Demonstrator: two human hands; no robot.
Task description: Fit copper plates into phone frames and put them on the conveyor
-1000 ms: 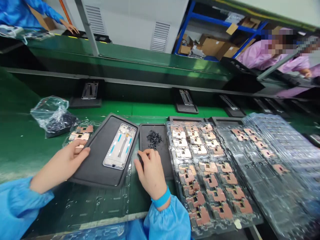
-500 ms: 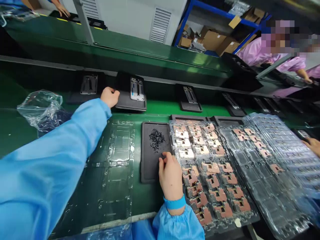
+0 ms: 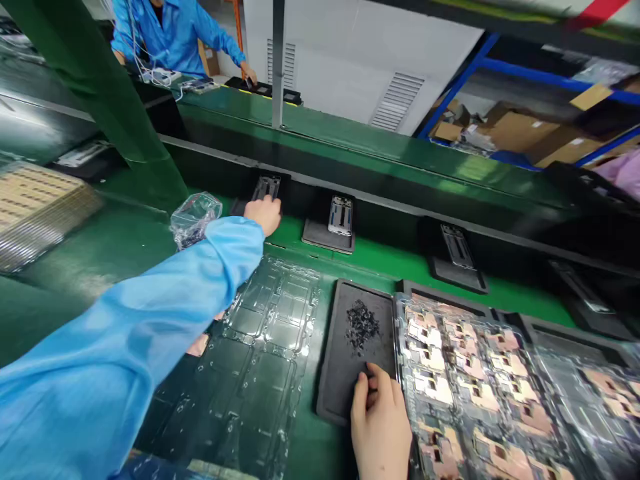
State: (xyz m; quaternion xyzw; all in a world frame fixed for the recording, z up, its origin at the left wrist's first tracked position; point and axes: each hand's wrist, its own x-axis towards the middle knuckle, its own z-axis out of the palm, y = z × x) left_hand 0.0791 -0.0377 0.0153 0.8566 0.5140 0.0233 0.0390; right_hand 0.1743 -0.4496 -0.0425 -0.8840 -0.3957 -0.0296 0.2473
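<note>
My left hand (image 3: 265, 215) is at the lower end of a phone frame (image 3: 267, 188) on a black tray on the green belt. Its fingertips are hidden, so I cannot tell if they grip. My right hand (image 3: 381, 423) rests over the near right part of a dark shallow tray (image 3: 337, 393), fingers curled and thumb close to the index finger. Anything in that pinch is too small or hidden to make out. Small black pieces (image 3: 362, 325) lie heaped in this tray, beyond the fingertips. Another phone frame (image 3: 341, 215) lies on its own tray right of my left hand.
Clear plastic trays (image 3: 273, 313) lie left of the dark tray. Copper-coloured boards (image 3: 433, 387) fill clear trays at right. A clear bag (image 3: 196, 215) sits by my left forearm. Stacked trays (image 3: 40, 207) stand far left, beside a green post (image 3: 100, 100). A co-worker (image 3: 177, 33) is across the bench.
The view has swung left, bringing the post and the co-worker in. My left hand has gone from the edge of one phone-frame tray to the frame left of it. My right hand stays at the dark tray.
</note>
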